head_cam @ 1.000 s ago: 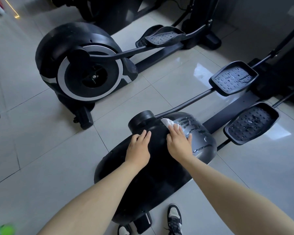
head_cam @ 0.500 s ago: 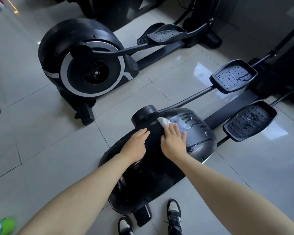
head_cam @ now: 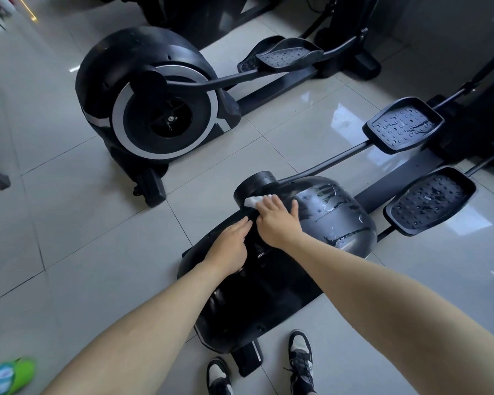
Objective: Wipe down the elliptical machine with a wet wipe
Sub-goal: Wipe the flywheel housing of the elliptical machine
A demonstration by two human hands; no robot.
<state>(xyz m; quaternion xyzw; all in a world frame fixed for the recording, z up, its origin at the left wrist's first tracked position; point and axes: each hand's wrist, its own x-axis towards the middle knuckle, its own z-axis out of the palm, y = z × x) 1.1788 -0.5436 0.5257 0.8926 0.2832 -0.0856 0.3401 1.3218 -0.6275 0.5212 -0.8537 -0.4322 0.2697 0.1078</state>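
Observation:
The near elliptical machine's black flywheel housing (head_cam: pixel 268 295) lies below me, with wet streaks across its right side (head_cam: pixel 334 206). A white wet wipe (head_cam: pixel 251 201) peeks out from under the fingertips of my right hand (head_cam: pixel 277 220), which presses it flat on the top of the housing, just beside the round crank hub (head_cam: pixel 254 183). My left hand (head_cam: pixel 231 246) rests flat on the housing just left of the right hand, fingers straight. Two black pedals (head_cam: pixel 402 125) (head_cam: pixel 429 201) stand out to the right.
A second elliptical (head_cam: pixel 151 109) stands on the tiled floor to the far left, its pedals (head_cam: pixel 288 54) at the back. My shoes (head_cam: pixel 300 360) straddle the housing's foot. A green and blue packet (head_cam: pixel 9 374) lies at the bottom left. Dark machine frames fill the back right.
My right hand has slid the wipe leftward across the housing top toward the crank hub. The left hand has kept its place on the housing. The view has shifted, showing more floor and shoes.

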